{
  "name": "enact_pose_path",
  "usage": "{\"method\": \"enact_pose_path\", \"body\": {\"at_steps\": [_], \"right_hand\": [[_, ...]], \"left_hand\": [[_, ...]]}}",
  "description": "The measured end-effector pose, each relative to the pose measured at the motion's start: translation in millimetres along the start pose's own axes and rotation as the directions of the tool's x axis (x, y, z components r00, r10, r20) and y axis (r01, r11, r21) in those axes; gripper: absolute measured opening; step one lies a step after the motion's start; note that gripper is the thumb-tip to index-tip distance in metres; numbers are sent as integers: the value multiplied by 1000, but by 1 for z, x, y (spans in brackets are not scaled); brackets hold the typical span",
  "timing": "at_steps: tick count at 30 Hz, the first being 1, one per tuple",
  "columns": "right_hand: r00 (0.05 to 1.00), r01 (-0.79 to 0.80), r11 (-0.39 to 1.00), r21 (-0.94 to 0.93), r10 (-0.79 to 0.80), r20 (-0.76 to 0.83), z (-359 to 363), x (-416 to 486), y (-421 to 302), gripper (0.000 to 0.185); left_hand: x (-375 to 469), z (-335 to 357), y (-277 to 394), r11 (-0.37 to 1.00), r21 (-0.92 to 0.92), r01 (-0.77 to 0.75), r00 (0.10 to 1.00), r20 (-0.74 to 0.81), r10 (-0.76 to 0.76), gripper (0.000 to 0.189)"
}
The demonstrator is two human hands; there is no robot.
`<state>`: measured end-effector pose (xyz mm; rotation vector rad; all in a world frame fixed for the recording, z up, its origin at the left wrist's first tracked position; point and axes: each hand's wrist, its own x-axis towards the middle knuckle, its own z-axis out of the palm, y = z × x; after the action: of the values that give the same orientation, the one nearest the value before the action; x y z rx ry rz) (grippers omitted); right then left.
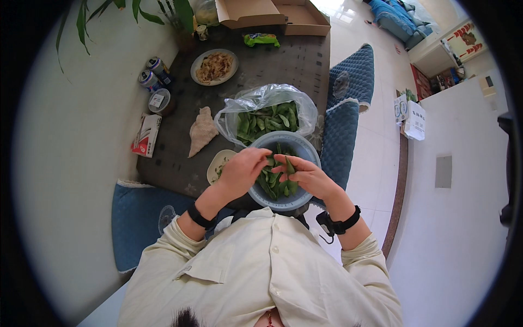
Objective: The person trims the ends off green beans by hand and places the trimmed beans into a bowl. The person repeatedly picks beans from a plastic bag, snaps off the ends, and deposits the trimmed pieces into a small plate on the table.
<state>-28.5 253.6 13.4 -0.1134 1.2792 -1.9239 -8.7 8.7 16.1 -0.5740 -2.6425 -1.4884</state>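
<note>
Over a blue-grey plastic basin (pixel 314 163) that holds green bean pods (pixel 273 190), my two hands are close together. My right hand (pixel 308 173) has a green pod (pixel 289 166) between its fingers. My left hand (pixel 248 165) is at the basin's left side, its thumb and fingertips bent towards each other; whether something small is between them I cannot tell. Just beyond the basin lies an open clear plastic bag (pixel 265 96) full of green pods (pixel 267 122). A small white dish (pixel 212 165) with green scraps is partly hidden behind my left hand.
On the dark table (pixel 175 163) are a crumpled beige cloth (pixel 202 131), a plate of food (pixel 233 75), two cans (pixel 151 79), a lidded tub (pixel 160 102) and a small box (pixel 149 135). An open cardboard box (pixel 306 29) and a green packet (pixel 261 39) are farther back. Blue padded chairs (pixel 343 135) flank the table.
</note>
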Motion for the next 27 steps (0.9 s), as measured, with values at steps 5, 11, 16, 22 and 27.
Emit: {"method": "enact_pose_path", "body": {"at_steps": [5,11,16,22,27], "right_hand": [[1000,-6,980,-200,5,-3,6,-4,-10,44],[991,-131,937,-323,130,-23,7,-7,-15,27],[987,118,584,-803,-156,31,13,-11,-13,13],[897,313,-39,-949,-318,308,24,-9,-5,5],[869,315,-85,-945,-375,324,26,-7,-8,4]], "left_hand": [[20,2,26,936,182,-302,953,66,295,29],[16,-5,19,755,361,-547,835,299,462,16],[0,3,17,854,237,-463,868,319,381,15],[-7,13,13,890,289,-353,880,425,212,14],[-5,16,15,915,284,-287,901,404,157,11]]}}
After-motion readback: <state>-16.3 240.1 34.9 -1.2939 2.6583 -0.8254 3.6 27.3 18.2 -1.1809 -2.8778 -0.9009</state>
